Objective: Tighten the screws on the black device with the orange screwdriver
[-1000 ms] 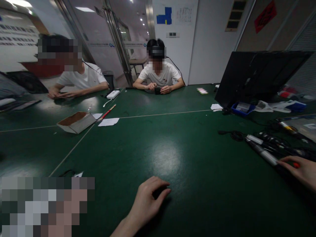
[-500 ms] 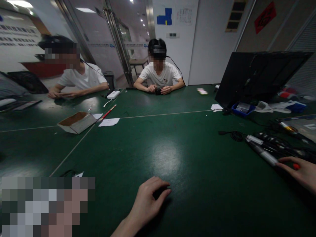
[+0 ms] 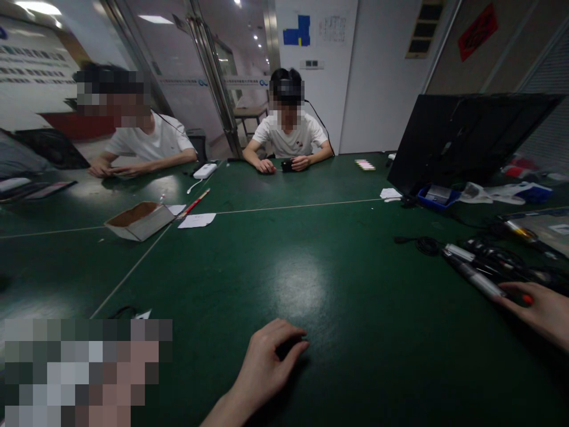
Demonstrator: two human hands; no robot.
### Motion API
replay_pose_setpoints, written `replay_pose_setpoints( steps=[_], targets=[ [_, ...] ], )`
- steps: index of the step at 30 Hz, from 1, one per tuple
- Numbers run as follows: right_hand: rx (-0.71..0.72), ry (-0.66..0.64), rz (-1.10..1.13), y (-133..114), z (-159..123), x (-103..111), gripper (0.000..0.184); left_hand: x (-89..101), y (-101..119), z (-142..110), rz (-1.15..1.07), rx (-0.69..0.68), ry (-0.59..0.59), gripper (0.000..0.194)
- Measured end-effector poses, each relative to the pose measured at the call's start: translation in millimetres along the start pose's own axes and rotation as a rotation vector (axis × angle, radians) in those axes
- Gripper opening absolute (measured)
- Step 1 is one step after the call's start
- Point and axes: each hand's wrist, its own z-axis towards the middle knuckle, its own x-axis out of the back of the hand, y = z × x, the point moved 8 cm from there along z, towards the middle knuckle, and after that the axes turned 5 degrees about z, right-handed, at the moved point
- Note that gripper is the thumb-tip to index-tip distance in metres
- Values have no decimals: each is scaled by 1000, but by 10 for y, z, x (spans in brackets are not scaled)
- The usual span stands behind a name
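My left hand [image 3: 276, 359] rests on the green tabletop [image 3: 213, 296] with its fingers curled and a gap between thumb and forefinger. Nothing shows in it. At the right edge, my right hand [image 3: 542, 314] has its thumb and fingers around the near end of a silver and black rod-shaped tool [image 3: 475, 277]. That tool lies slanted on the table, its near end partly covered by the hand. A small red piece [image 3: 527, 299] shows between the fingers; whether it belongs to the tool I cannot tell.
Black cables [image 3: 498, 252] lie beyond my right hand, below a large black monitor [image 3: 466, 142] and a blue tray [image 3: 438, 196]. An open cardboard box [image 3: 142, 222] and paper [image 3: 197, 220] lie left. Two people sit across the table; a blurred patch covers the lower left.
My right hand has shifted slightly left along the tool. My left hand stays put. The person opposite has moved one hand away from a dark object, with something red at its fingers.
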Motion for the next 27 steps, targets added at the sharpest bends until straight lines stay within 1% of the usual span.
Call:
replay_pose_setpoints(
  steps=[3, 8, 11, 13, 17, 19, 23, 27],
  targets=[
    [-16, -105, 30, -38, -16, -67, 42, 0, -2, -3, -2, 3, 4, 17],
    [-20, -177, 63, -147, -47, -13, 41, 13, 8, -5, -10, 11, 3, 17],
    [8, -185, 77, -247, -76, 29, 43, 26, 19, 0, -13, 21, -3, 17],
    [16, -179, 76, -304, -98, 35, 42, 30, 25, 3, -13, 25, -6, 17],
    [36, -121, 78, -451, -162, 50, 41, 17, 14, 2, -15, 34, -11, 17],
    [87, -127, 99, -591, -210, 45, 40, 11, 4, 1, -12, 37, -8, 16],
    [196, -201, 151, -960, -322, -22, 37, 4, 3, -1, -11, 37, -10, 16],
    [330, -272, 167, -1455, -475, -152, 40, -4, 4, -3, -17, 32, -13, 15]
  ],
)
